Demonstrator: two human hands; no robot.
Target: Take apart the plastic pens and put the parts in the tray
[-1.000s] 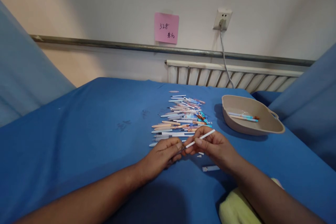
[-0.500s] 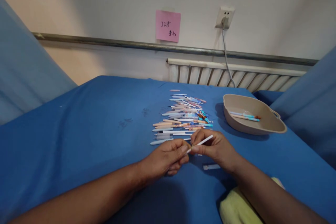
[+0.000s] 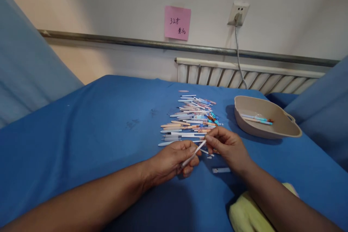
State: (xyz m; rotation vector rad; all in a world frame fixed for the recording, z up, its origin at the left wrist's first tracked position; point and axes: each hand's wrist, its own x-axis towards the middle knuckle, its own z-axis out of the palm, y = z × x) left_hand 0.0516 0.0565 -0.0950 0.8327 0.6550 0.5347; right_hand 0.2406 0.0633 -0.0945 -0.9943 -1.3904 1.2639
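While grasping a slender white plastic tube [image 3: 200,147] in the left hand [image 3: 172,159] and pinching its far tip in the right hand [image 3: 230,148], at six o'clock from slim pastel plastic pens [image 3: 181,123], could bend it by pressing askew; could drop it through loose pinching.

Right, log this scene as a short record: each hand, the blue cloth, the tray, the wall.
Left hand: holds the near end of a thin white stick
Right hand: pinches its far end
Blue cloth: many pens and pen parts beyond the hands; yellow fabric at the bottom of the view
Beige tray: two pens visible inside
Wall: pink note, socket with cord
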